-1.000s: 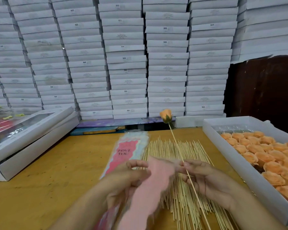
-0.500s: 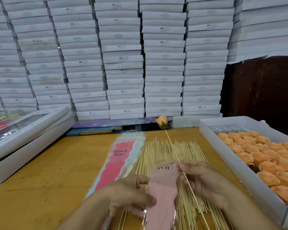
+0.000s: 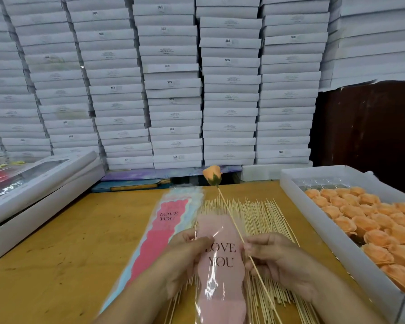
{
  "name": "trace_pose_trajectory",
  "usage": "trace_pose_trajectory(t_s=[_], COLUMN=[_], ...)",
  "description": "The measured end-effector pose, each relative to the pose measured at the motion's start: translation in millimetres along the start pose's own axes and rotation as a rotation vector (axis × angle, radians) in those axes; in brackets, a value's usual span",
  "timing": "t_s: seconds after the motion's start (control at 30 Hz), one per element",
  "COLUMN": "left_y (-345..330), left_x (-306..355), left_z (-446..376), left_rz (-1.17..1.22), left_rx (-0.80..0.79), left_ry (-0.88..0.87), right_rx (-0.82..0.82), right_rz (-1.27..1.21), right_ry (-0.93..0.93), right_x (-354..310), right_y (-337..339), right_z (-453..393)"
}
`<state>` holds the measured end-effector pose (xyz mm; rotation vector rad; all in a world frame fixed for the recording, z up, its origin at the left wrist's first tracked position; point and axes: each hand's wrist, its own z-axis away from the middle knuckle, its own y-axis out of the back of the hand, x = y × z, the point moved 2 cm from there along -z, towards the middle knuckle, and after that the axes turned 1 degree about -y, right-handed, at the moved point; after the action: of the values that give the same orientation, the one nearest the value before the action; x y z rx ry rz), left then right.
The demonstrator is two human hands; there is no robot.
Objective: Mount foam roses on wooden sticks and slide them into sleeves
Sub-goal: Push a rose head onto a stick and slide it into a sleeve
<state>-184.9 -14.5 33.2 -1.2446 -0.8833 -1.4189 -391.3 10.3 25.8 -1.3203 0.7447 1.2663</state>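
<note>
Pink "LOVE YOU" sleeve pinched in left hand, right hand pinching the rose-tipped stick, its insertion seemingly next, mouth needing opening

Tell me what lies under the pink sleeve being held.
Under the pink sleeve a spread of wooden sticks shows on the table. The sticks right beneath it are covered by its pink print, so they cannot be seen.
</note>
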Motion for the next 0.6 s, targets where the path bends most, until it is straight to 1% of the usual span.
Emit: trace_pose_trajectory(t_s=[0.1, 0.23, 0.3, 0.43, 0.6], left_y=[2.2, 2.8, 4.5, 5.8, 1.0], left_x=[-2.5, -5.8, -7.9, -6.7, -7.9], left_z=[1.8, 5.6, 4.6, 1.8, 1.1], left_rz=[-0.054, -0.074, -0.064, 0.028, 0.062], left_rx=[-0.021, -0.069, -0.067, -0.093, -0.092], left_ry=[0.005, 0.032, 0.031, 0.027, 0.028], right_rx=[0.088, 0.123, 0.121, 0.097, 0.044], right_rz=[-0.03, -0.038, -0.025, -0.002, 0.004], right_ry=[0.052, 0.093, 0.096, 0.102, 0.079], right_x=[-1.9, -4.2, -3.5, -0.8, 3.6], right_y=[5.0, 8.6, 7.6, 2.2, -2.8], right_z=[-2.6, -2.9, -2.7, -3.1, -5.0])
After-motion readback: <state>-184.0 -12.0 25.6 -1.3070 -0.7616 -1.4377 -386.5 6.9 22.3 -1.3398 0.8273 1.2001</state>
